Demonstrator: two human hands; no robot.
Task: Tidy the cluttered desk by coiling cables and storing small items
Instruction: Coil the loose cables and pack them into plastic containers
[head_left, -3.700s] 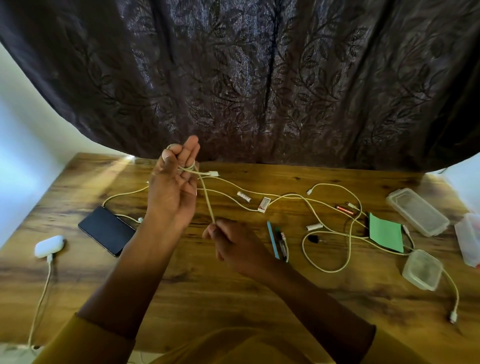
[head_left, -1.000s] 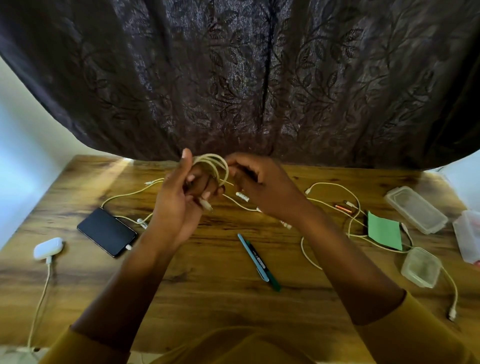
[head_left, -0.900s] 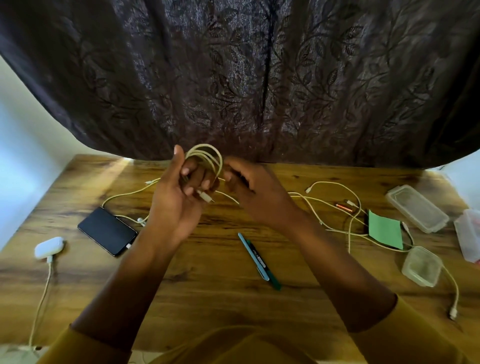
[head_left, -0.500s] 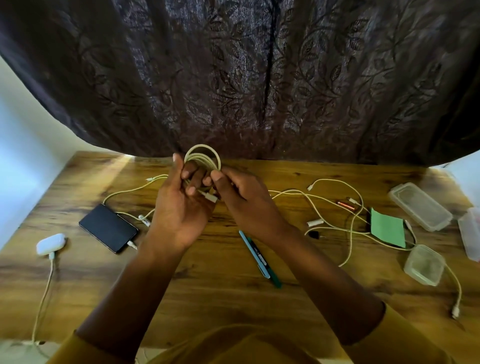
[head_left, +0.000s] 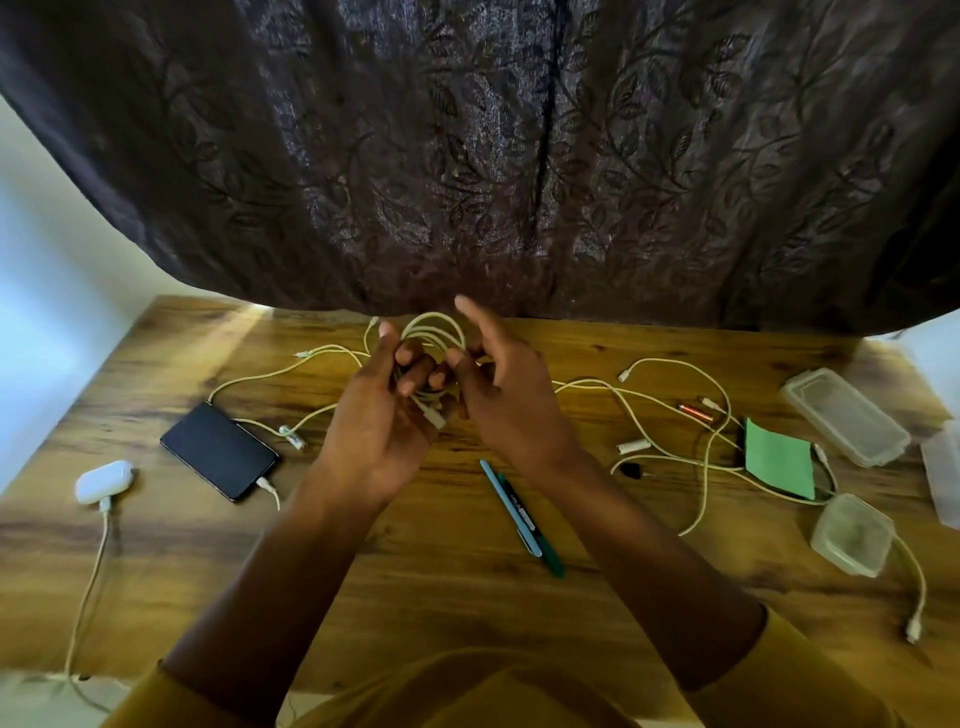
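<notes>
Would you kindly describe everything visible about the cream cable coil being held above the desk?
The cream-white cable coil is a thin, rubbery-looking cord wound into several round loops, standing roughly upright above the wooden desk. The left hand grips its lower part, fingers curled through the loops. A white plug end sticks out below those fingers. The right hand touches the coil's right side, index finger raised. The loops' lower part is hidden.
</notes>
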